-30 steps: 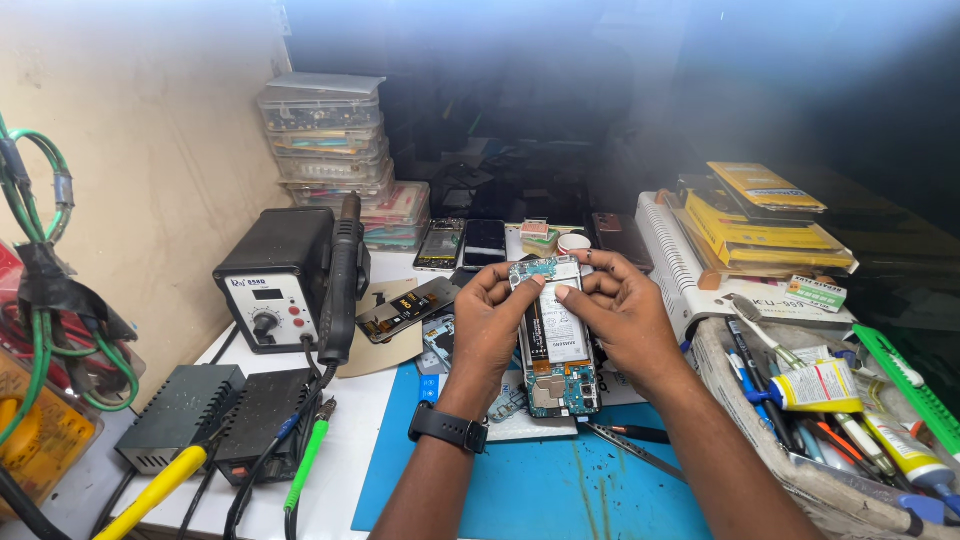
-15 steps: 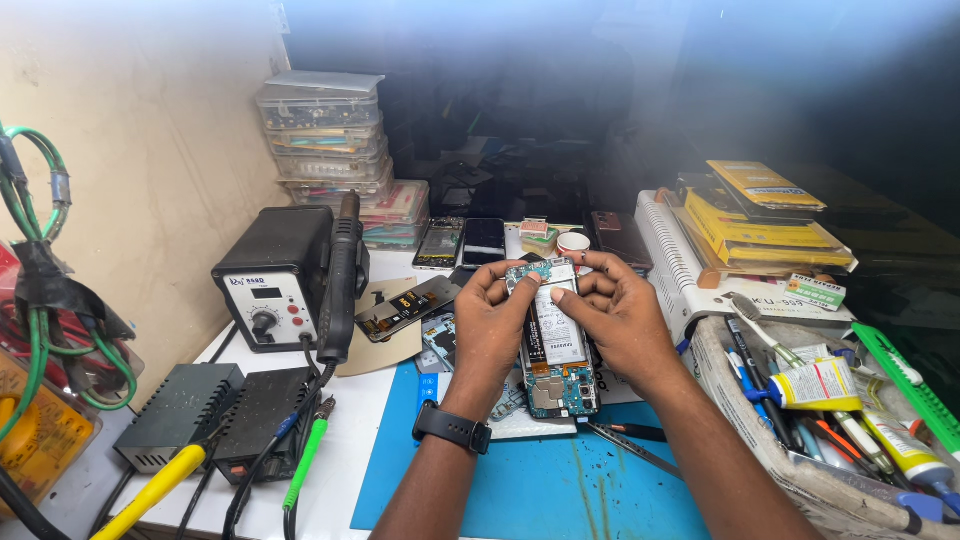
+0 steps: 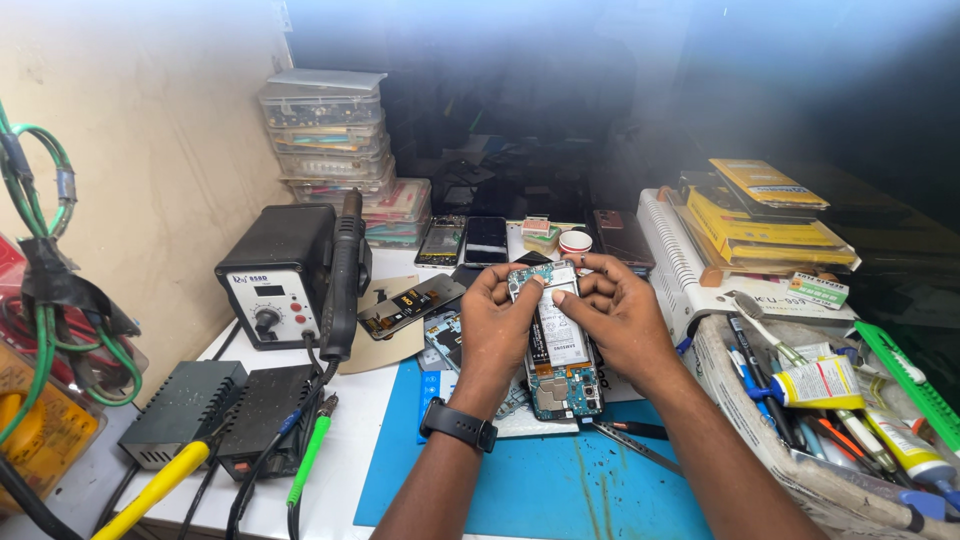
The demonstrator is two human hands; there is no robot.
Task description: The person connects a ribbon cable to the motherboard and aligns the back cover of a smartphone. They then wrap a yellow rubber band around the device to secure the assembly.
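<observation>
An opened smartphone (image 3: 558,345) with its back cover off shows a white battery and green-blue circuit boards. It lies lengthwise above the blue work mat (image 3: 540,480). My left hand (image 3: 497,325) grips its left upper side, thumb on the top board. My right hand (image 3: 618,315) holds the right upper side, fingers curled over the top edge. A black watch (image 3: 458,425) sits on my left wrist.
A black hot-air rework station (image 3: 282,285) with its handpiece stands at left, power bricks (image 3: 225,410) and cables in front. Stacked clear parts boxes (image 3: 325,130) and loose phones (image 3: 465,240) sit behind. A basket of tubes and tools (image 3: 840,400) lies right; tweezers (image 3: 630,440) rest on the mat.
Both hands have stayed on the phone's top end, with only small shifts of the fingers. The phone remains in the same place.
</observation>
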